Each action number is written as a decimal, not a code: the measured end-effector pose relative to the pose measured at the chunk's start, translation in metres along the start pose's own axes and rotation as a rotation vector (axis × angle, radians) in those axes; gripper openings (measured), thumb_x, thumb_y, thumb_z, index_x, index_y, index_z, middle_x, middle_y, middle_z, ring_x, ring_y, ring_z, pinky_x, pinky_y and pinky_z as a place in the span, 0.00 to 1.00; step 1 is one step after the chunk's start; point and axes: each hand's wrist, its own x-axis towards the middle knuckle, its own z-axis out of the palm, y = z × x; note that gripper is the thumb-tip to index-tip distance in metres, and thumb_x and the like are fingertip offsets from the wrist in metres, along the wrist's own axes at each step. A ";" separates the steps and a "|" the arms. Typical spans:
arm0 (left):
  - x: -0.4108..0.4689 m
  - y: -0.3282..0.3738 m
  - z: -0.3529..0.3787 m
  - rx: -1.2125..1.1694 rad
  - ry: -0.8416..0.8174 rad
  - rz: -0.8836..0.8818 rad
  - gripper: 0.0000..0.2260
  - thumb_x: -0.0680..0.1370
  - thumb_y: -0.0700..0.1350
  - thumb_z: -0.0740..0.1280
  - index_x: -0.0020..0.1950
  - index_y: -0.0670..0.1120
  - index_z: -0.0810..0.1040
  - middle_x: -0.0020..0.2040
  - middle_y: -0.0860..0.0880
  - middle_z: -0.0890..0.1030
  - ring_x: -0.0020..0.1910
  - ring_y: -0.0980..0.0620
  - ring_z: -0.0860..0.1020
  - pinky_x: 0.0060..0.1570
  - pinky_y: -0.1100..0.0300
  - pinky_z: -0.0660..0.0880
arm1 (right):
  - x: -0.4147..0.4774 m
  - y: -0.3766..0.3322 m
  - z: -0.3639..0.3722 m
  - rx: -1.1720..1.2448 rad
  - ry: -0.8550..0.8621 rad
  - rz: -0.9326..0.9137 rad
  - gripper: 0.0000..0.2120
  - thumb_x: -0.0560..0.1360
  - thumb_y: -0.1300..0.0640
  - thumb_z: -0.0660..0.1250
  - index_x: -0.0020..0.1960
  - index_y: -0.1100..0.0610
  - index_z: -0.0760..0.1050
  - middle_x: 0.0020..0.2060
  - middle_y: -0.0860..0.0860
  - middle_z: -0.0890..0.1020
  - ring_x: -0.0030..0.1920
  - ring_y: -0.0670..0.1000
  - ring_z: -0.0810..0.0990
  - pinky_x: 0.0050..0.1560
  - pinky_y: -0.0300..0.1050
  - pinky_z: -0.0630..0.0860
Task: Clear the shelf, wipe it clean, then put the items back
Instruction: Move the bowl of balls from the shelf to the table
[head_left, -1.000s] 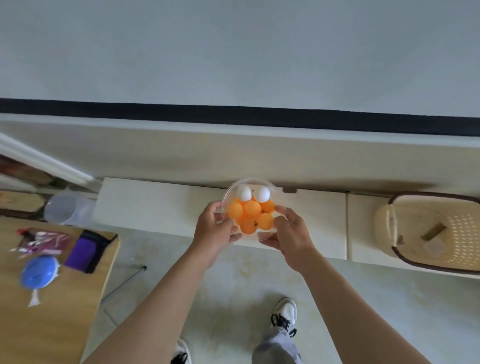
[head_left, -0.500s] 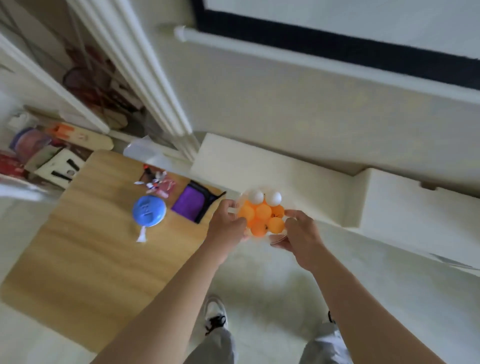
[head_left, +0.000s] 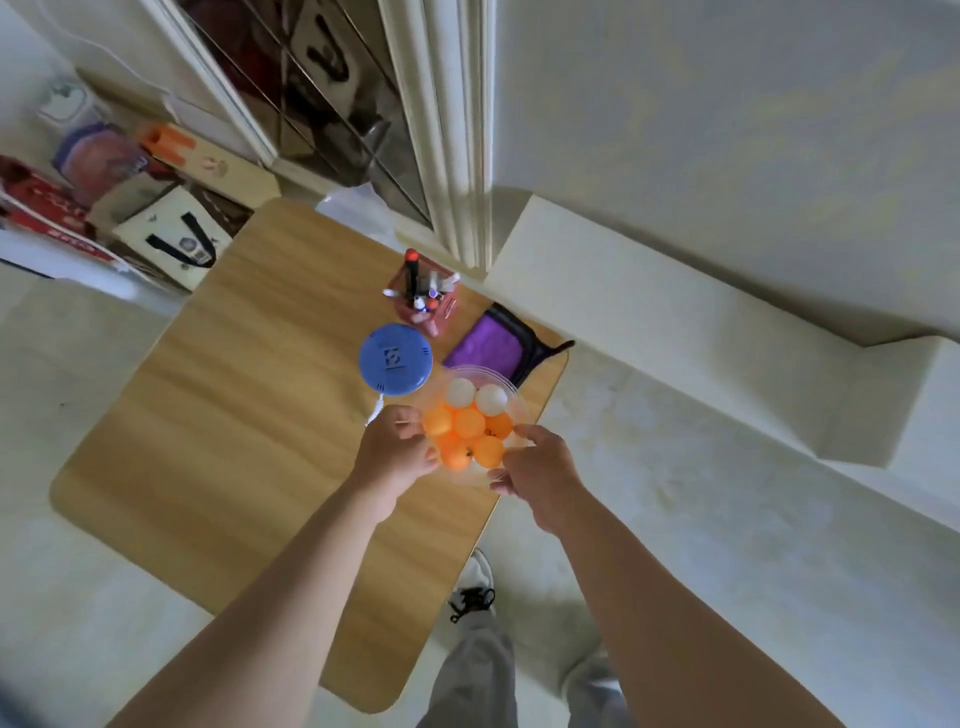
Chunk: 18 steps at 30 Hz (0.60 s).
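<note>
In the head view, a clear bowl (head_left: 521, 415) of orange balls (head_left: 470, 423) and two white balls (head_left: 461, 391) is held between both hands over the right edge of the wooden tabletop (head_left: 234, 415). Its left side is gripped by the left hand (head_left: 395, 460), whose fingers (head_left: 410, 422) are curled against the wall. Its right rim is pinched by the right hand (head_left: 543, 480). Just beyond it, a blue round case (head_left: 396, 358) and a purple pouch (head_left: 485, 345) are seen on the tabletop, with a pen holder (head_left: 423, 304) behind them. Whether the bowl touches the wood cannot be told
</note>
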 end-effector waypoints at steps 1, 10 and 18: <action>0.006 -0.002 -0.001 0.006 0.002 -0.005 0.10 0.79 0.34 0.65 0.58 0.42 0.74 0.52 0.47 0.80 0.43 0.47 0.81 0.49 0.52 0.82 | 0.005 0.000 0.004 -0.008 0.006 0.011 0.27 0.76 0.70 0.60 0.72 0.53 0.70 0.48 0.57 0.83 0.37 0.55 0.85 0.34 0.43 0.82; 0.045 -0.019 -0.013 0.113 0.011 -0.007 0.09 0.80 0.34 0.65 0.57 0.44 0.76 0.54 0.47 0.82 0.52 0.46 0.83 0.49 0.54 0.83 | 0.027 0.003 0.023 -0.022 -0.009 0.046 0.28 0.78 0.69 0.59 0.75 0.52 0.68 0.44 0.50 0.79 0.46 0.57 0.86 0.43 0.49 0.86; 0.047 -0.012 -0.020 0.243 0.089 0.048 0.11 0.77 0.40 0.65 0.58 0.48 0.75 0.56 0.49 0.80 0.52 0.48 0.81 0.51 0.49 0.82 | 0.023 0.005 0.017 -0.022 -0.039 0.064 0.27 0.79 0.62 0.63 0.77 0.52 0.64 0.53 0.57 0.81 0.49 0.56 0.85 0.44 0.47 0.85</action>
